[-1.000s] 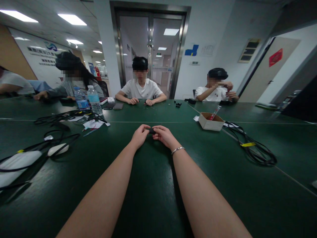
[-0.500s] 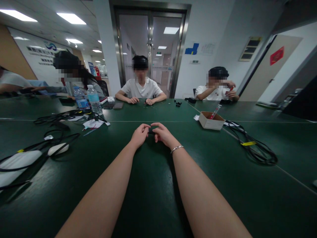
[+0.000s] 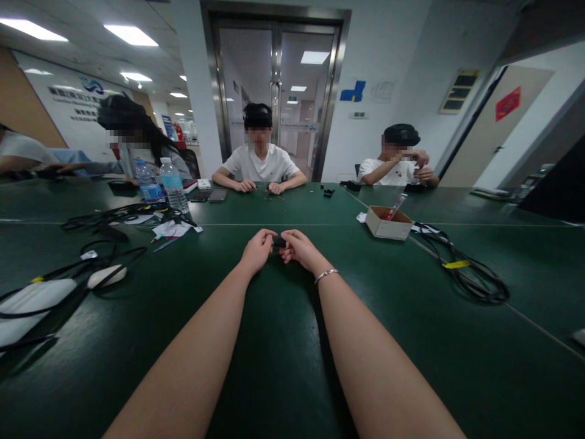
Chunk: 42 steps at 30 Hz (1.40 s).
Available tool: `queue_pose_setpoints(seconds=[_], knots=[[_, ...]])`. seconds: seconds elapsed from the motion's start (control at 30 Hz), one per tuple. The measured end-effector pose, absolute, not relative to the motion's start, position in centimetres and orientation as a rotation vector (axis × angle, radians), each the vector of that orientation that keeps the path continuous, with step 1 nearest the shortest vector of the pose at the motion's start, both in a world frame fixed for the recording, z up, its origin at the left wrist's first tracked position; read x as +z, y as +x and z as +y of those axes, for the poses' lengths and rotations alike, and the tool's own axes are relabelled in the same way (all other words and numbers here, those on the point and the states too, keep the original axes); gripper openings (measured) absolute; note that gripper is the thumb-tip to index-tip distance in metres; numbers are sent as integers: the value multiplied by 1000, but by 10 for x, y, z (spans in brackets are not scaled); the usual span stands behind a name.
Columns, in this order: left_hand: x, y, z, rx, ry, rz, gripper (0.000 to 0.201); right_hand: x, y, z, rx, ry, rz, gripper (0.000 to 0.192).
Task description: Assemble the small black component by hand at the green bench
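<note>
My left hand [image 3: 256,250] and my right hand [image 3: 299,248] meet over the dark green table [image 3: 283,341], both arms stretched forward. Between their fingertips they pinch a small black part [image 3: 278,242], mostly hidden by the fingers. A silver bracelet [image 3: 326,275] circles my right wrist. Both hands rest low, close to the table surface.
A small cardboard box [image 3: 389,223] with a red-tipped tool stands to the right, beside coiled black cables [image 3: 470,277]. To the left lie more black cables [image 3: 105,216], a white mouse [image 3: 106,275], papers and two water bottles [image 3: 173,184]. Three people sit along the far side.
My fingers have shifted slightly around the small black part; the right fingers that lifted half a second ago are closed on it again. The hands stay in place.
</note>
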<state>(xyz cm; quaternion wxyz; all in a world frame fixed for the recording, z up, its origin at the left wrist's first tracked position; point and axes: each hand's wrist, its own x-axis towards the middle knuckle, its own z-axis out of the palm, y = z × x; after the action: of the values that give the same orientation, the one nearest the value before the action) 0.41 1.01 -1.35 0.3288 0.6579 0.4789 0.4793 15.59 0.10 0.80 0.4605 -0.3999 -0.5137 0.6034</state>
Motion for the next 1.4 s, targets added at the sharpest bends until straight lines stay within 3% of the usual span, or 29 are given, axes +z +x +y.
queue_pose_setpoints(seconds=[0.17, 0.33, 0.47, 0.63, 0.77, 0.9, 1.03, 1.4], knots=[[-12, 5, 9, 1260, 1704, 1262, 23, 9, 156, 0, 1437, -971, -1244, 34], [-11, 6, 8, 1259, 1692, 1282, 22, 10, 156, -1, 1478, -990, -1272, 21], [-11, 5, 8, 1233, 1710, 1290, 23, 9, 156, 0, 1436, -932, -1215, 42], [-15, 3, 11, 1243, 1761, 1273, 23, 10, 156, -1, 1490, -959, -1238, 21], [-16, 3, 13, 1234, 1777, 1271, 23, 10, 156, -1, 1459, -916, -1277, 28], [-13, 4, 11, 1254, 1747, 1296, 24, 10, 154, 0, 1492, -989, -1303, 6], [-9, 6, 8, 1244, 1642, 1275, 32, 10, 156, 1, 1501, -958, -1272, 13], [-9, 5, 9, 1195, 1619, 1216, 26, 8, 159, 0, 1533, -884, -1266, 13]])
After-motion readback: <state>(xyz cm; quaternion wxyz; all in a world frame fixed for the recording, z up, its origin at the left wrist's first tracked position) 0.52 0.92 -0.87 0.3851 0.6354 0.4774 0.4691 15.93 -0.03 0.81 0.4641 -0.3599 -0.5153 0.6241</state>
